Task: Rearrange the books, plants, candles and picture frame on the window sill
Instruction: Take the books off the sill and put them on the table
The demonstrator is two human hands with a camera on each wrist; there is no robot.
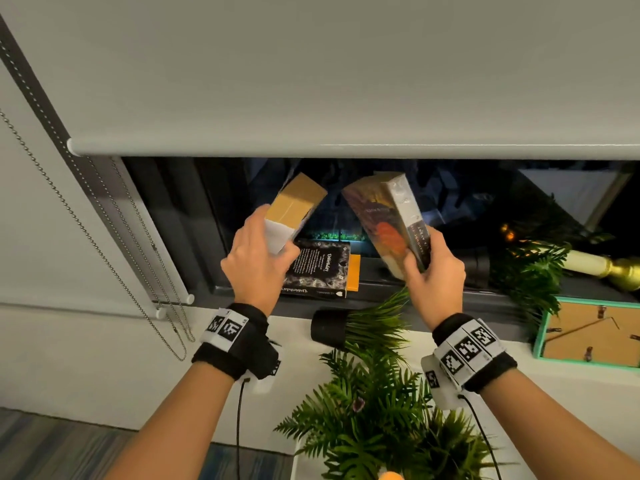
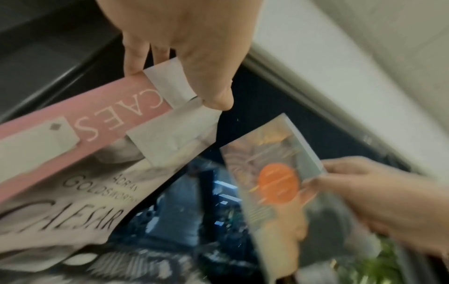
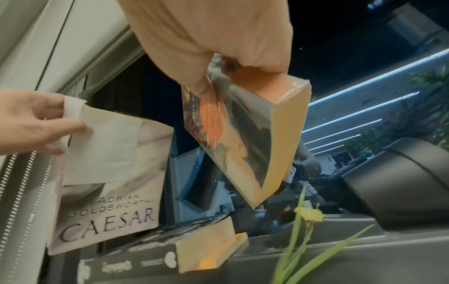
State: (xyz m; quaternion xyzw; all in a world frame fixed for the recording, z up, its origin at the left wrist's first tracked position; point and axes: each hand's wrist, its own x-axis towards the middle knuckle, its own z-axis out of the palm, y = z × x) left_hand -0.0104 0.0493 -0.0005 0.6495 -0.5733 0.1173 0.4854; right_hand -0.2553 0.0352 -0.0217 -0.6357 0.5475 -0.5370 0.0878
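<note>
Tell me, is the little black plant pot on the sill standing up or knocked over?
Knocked over. The black pot lies on its side on the window sill, its fronds spreading sideways to the right.

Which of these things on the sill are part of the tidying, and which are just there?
Part of the job:
Caesar book, in left hand
orange-spot book, in right hand
black book
tipped plant
candle
picture frame

Just there:
roller blind
bead chain
</note>
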